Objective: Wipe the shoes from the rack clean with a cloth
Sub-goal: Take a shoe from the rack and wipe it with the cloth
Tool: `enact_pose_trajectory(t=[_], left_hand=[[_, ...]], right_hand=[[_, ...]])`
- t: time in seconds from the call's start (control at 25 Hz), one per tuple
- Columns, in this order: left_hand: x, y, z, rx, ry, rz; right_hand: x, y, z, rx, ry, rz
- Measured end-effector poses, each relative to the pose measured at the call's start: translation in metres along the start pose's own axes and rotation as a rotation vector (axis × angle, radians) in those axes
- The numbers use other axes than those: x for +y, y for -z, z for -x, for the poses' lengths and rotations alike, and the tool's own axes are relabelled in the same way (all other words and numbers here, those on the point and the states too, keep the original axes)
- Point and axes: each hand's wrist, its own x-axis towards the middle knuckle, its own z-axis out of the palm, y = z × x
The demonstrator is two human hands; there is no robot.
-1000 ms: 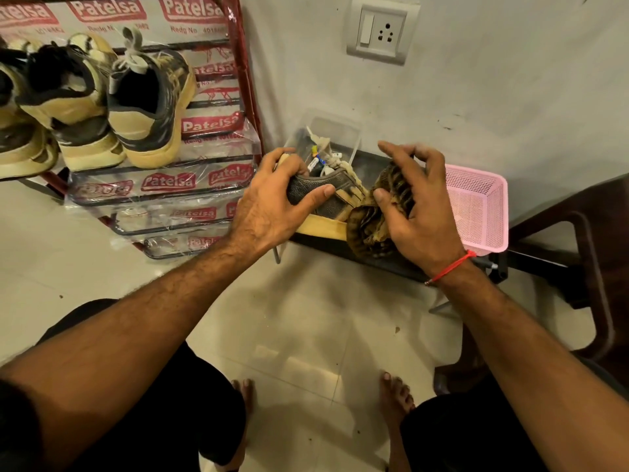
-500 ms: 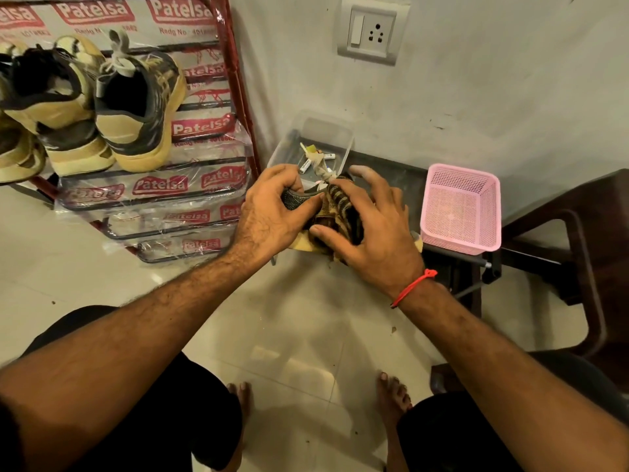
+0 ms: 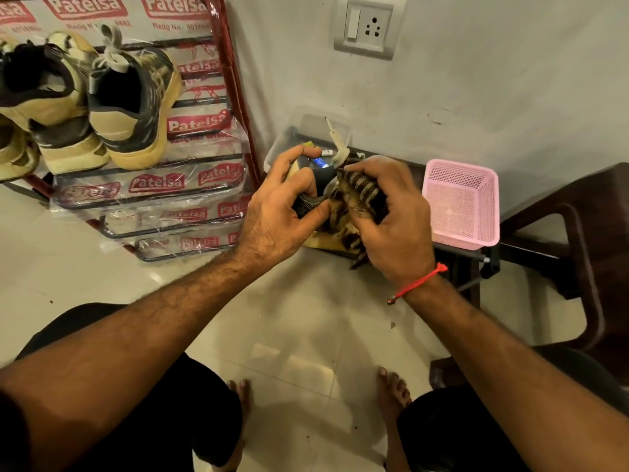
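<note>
My left hand (image 3: 279, 209) grips a dark grey and tan shoe (image 3: 311, 201) by its heel end, held over a low dark table. My right hand (image 3: 394, 219) holds a brown striped cloth (image 3: 362, 192) bunched against the shoe's upper. Most of the shoe is hidden under both hands and the cloth; its tan sole (image 3: 321, 240) shows below. On the red-framed shoe rack (image 3: 238, 97) at the left stand other tan and dark shoes (image 3: 132, 103).
A clear plastic box (image 3: 306, 127) with small items sits behind the shoe on the low dark table (image 3: 456, 257). A pink mesh basket (image 3: 463, 202) stands on its right end. A dark chair (image 3: 585, 253) is at the right. A wall socket (image 3: 367, 27) is above.
My right hand has slid the cloth leftward along the shoe toward my left hand, then stayed bunched there. My left hand has kept its grip on the heel.
</note>
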Motion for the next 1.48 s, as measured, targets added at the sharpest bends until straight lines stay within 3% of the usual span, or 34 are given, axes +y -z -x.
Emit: enact_pose_trajectory(t=[0.08,0.2,0.36,0.52,0.6,0.72,0.8,1.0,1.08,1.2,1.48], left_hand=[[0.002,0.001,0.000,0.006,-0.014,0.032],[0.003,0.003,-0.001,0.026,-0.007,0.021],[0.001,0.003,0.000,0.033,0.021,0.020],[0.004,0.001,0.001,0.027,-0.007,0.007],[0.004,-0.002,0.001,0.032,-0.002,0.013],[-0.004,-0.002,-0.001,0.059,0.069,0.019],[-0.013,0.003,-0.004,0.105,0.102,0.018],[-0.022,0.009,-0.009,0.183,0.193,0.011],[-0.021,0.006,-0.008,0.188,0.204,-0.003],[-0.020,0.006,-0.006,0.179,0.233,-0.010],[-0.026,0.002,-0.002,0.185,0.361,-0.016]], right_hand=[[0.016,0.007,-0.014,0.046,-0.017,0.054],[0.031,0.016,-0.023,0.169,-0.208,0.091],[0.006,-0.002,-0.004,0.005,0.068,0.045],[0.033,0.012,-0.022,0.175,-0.192,0.080],[0.021,0.008,-0.016,0.207,-0.137,0.034],[-0.008,-0.006,0.001,0.077,0.058,-0.082],[-0.004,-0.002,-0.002,0.034,0.094,-0.085],[0.024,0.006,-0.013,-0.027,-0.085,0.065],[0.025,0.002,-0.009,-0.131,-0.120,0.080],[0.025,-0.002,-0.006,-0.249,0.022,0.114],[0.001,-0.020,0.005,-0.296,0.454,0.065]])
